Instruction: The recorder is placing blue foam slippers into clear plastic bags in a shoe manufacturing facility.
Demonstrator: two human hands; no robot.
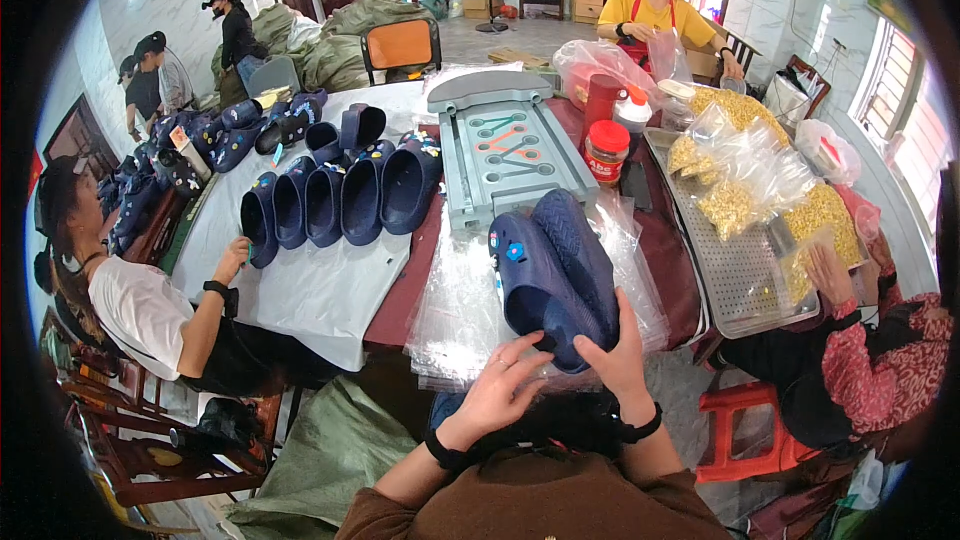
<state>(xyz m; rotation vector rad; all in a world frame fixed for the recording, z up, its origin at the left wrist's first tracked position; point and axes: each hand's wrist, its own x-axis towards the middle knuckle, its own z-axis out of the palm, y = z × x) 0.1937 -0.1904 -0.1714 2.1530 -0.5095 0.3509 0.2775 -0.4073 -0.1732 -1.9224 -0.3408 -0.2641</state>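
In front of me lies a pair of navy blue foam clogs, heels toward me. One shows its opening and small coloured charms; the other is turned to show its patterned sole. My right hand grips the heel end, thumb on one side and fingers along the outer side. The fingertips of my left hand are bent onto the near clog's heel edge, beside a small dark spot I cannot make out. Beneath the clogs is a stack of clear plastic bags.
A grey plastic case stands beyond the clogs. At left, a row of navy clogs lies on white sheeting, near a person in white. At right are a red-lidded jar, a perforated metal tray with bagged yellow pieces, and a red stool.
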